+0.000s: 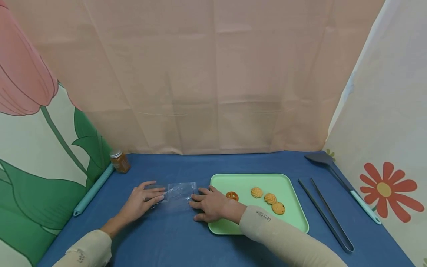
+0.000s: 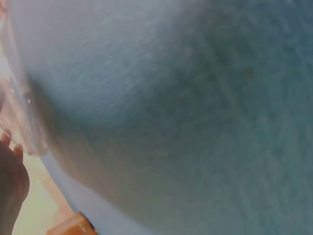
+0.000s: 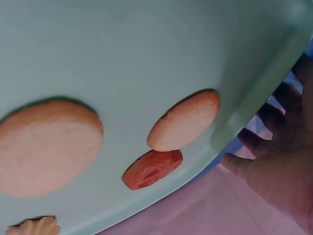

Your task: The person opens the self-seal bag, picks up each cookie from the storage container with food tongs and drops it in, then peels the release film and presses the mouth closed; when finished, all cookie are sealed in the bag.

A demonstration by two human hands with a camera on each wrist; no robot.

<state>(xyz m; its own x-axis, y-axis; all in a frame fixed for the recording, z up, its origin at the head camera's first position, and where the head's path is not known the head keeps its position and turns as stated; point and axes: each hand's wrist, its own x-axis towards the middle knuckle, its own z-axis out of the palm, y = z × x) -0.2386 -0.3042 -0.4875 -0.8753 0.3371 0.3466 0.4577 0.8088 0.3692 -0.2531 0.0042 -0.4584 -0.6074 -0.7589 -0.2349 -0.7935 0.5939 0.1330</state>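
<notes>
A clear plastic bag [image 1: 180,190] lies flat on the blue cloth between both hands. My left hand [image 1: 143,198] rests on its left end, fingers stretched toward the right. At its right end my right hand [image 1: 213,203] lies with spread fingers, the fingertips on the bag's edge. That wrist passes over the left side of a light green tray [image 1: 287,181]. On the tray sit a brown pretzel-like cookie [image 1: 232,195], two swirled cookies [image 1: 256,192] and a round cookie with dark specks [image 1: 278,208]. The right wrist view shows pale oval cookies [image 3: 186,122] near the spread right hand [image 3: 279,166].
Right of the tray lie long dark tongs [image 1: 325,217] and a black spatula [image 1: 337,176] with a pale blue handle. A brown-filled jar [image 1: 121,162] stands at the back left, beside a teal roll [image 1: 95,188]. A beige sheet [image 1: 213,92] hangs behind the table.
</notes>
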